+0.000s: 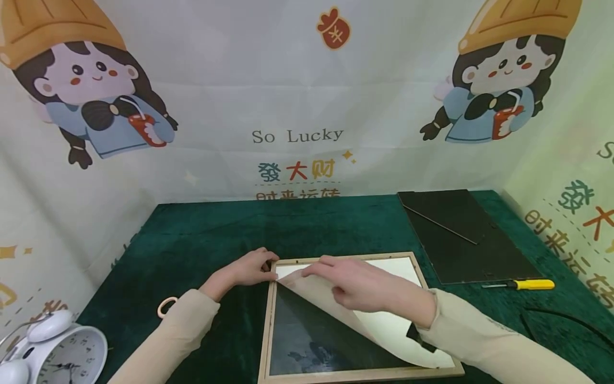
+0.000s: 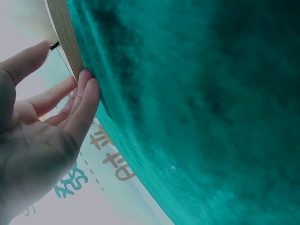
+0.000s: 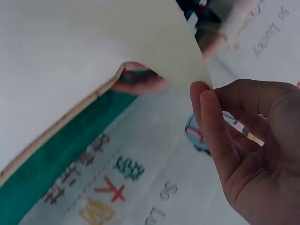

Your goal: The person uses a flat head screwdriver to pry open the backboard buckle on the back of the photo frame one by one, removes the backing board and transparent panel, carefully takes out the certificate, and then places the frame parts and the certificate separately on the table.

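Observation:
A light wooden picture frame (image 1: 267, 330) lies on the green cloth, with a dark, shiny pane (image 1: 307, 341) showing in its lower left half. Over its upper right half is a white sheet (image 1: 393, 333), its near-left part lifted and folded back diagonally. My right hand (image 1: 357, 282) pinches a corner of this sheet between thumb and fingers; in the right wrist view the paper (image 3: 140, 33) bends up from the frame. At the frame's far left corner my left hand (image 1: 247, 269) holds the wooden edge, its fingertips (image 2: 86, 82) against the outer side and its thumb near a small black tab (image 2: 54, 46).
At the back right lies a black board (image 1: 460, 256) with a thin rod (image 1: 441, 224) on it. A yellow-handled screwdriver (image 1: 532, 285) and a black cord-like strip (image 1: 571, 317) are on the right. At left are a white alarm clock (image 1: 72, 354) and a pale ring (image 1: 160, 308).

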`<state>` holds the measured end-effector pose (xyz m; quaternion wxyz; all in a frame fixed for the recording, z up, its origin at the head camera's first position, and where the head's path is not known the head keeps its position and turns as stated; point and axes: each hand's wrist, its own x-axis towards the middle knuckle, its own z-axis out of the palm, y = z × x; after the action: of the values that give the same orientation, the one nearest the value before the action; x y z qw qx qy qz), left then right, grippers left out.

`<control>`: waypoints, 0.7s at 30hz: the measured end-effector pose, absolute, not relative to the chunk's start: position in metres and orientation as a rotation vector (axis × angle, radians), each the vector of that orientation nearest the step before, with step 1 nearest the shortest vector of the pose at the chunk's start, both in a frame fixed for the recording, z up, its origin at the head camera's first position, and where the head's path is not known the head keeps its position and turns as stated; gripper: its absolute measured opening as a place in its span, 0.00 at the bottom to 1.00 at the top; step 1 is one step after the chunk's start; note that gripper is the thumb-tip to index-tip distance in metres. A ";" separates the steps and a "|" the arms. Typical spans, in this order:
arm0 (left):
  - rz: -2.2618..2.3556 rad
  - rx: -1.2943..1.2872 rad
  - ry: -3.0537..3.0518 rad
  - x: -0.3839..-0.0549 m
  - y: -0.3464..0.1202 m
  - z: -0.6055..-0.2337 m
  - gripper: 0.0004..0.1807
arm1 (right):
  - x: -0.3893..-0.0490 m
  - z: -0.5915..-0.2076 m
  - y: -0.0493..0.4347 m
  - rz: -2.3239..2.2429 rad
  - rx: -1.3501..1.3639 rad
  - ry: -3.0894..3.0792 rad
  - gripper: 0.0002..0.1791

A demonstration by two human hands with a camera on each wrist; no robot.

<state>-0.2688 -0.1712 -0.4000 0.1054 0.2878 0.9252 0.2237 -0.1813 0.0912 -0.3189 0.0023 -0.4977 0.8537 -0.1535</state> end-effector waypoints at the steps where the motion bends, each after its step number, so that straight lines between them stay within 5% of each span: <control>1: 0.657 0.854 2.728 -0.269 -0.171 -0.400 0.18 | -0.183 -0.316 0.097 -0.501 -1.553 2.695 0.27; 10: 0.775 0.602 2.701 -0.269 -0.170 -0.400 0.25 | -0.195 -0.296 0.137 -0.627 -1.423 2.815 0.27; 21: 0.672 0.838 2.722 -0.268 -0.170 -0.402 0.28 | -0.199 -0.265 0.191 -0.661 -1.149 3.041 0.21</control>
<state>-0.2678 -0.1702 -0.4023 0.1077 0.2847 0.9248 0.2284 -0.1987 0.1907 -0.2652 -0.0877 -0.3449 0.9132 -0.1985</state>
